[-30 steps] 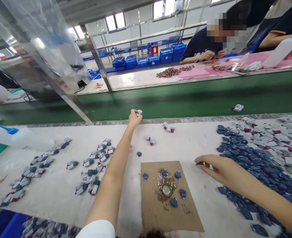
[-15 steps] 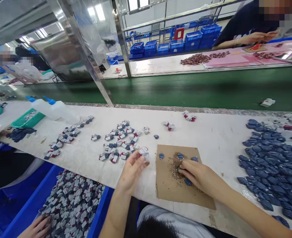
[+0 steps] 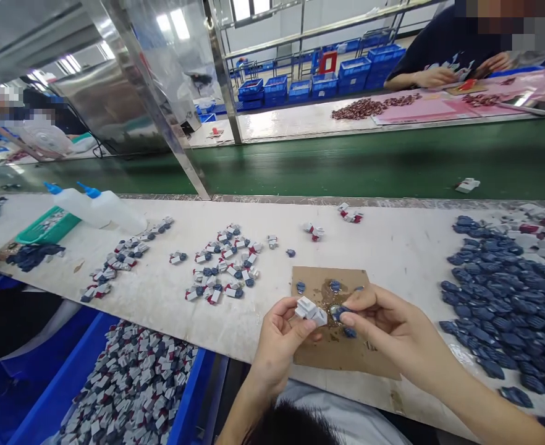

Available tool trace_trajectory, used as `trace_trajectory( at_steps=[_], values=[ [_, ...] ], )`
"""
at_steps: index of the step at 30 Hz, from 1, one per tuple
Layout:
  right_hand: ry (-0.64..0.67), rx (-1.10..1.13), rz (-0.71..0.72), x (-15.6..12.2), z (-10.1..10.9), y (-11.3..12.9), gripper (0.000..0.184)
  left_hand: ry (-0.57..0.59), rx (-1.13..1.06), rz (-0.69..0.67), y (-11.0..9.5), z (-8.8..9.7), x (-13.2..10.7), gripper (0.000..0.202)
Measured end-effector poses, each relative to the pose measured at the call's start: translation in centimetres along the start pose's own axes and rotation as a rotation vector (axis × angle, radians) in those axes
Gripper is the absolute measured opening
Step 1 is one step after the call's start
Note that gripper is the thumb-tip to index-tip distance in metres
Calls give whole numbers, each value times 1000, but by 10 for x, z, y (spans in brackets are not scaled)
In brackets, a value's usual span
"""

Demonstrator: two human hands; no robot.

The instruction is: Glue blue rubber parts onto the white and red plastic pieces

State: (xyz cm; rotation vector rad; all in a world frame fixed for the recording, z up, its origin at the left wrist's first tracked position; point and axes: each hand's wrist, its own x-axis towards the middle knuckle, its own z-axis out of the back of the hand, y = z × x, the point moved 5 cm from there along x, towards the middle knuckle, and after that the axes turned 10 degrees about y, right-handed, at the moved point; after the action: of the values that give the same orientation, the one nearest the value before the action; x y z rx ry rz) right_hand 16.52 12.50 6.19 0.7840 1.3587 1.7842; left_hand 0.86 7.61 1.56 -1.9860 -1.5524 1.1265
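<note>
Between the thumb and fingers of my left hand (image 3: pixel 284 337) is a white plastic part (image 3: pixel 310 311) with a blocky top. My right hand (image 3: pixel 390 321) pinches a small dark blue plastic piece (image 3: pixel 339 313) close beside it, with a narrow gap between the two. Both hands are above a brown cardboard sheet (image 3: pixel 321 358) that has a wet, glittery patch in its middle. On the cardboard lie several more blue pieces (image 3: pixel 335 286), one partly covered by my right hand.
Assembled white, blue and red parts (image 3: pixel 226 256) lie left of the cardboard. A heap of blue pieces (image 3: pixel 490 309) covers the right side. Two squeeze bottles (image 3: pixel 110 207) lie back left. A blue bin (image 3: pixel 193 371) full of parts stands below. Behind runs a green conveyor (image 3: pixel 323 164); a co-worker (image 3: pixel 430 68) sits beyond.
My left hand has moved right with the white part, over the cardboard. My right hand has lifted the blue piece off the wet patch. A co-worker's hand has left the bin.
</note>
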Motion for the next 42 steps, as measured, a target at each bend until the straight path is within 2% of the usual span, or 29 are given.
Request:
trace_trajectory(
  at_steps=[6,13,15,18,20,23,29,32,36,39,42],
  values=[
    [13,-6,49,1,-3,7,23,82,30,-71,-2,-11,-3,41],
    [181,-174,48,-4,0,15,22,179,163,-103,-9,-15,-8,28],
    [161,-226,94,-7,0,20,22,189,190,-128,-11,-16,-9,26],
    [61,-279,205,-13,-3,27,19,190,195,-220,-13,-21,-11,28],
    [17,-259,255,-17,-7,28,18,210,189,-293,-14,-24,-11,31],
    [-6,-173,248,-21,-12,21,20,233,174,-343,-9,-26,-11,25],
    [1,-29,117,-10,-17,-7,24,200,178,-259,7,-11,-4,23],
    [47,38,15,5,-25,-27,31,100,233,-207,11,3,4,26],
    [45,98,-3,19,-32,-43,40,-5,271,-192,10,14,13,33],
    [29,115,-4,23,-23,-47,48,6,252,-127,11,12,19,37],
    [-66,104,-3,29,-3,-40,57,55,217,-70,15,3,23,41]
  ],
)
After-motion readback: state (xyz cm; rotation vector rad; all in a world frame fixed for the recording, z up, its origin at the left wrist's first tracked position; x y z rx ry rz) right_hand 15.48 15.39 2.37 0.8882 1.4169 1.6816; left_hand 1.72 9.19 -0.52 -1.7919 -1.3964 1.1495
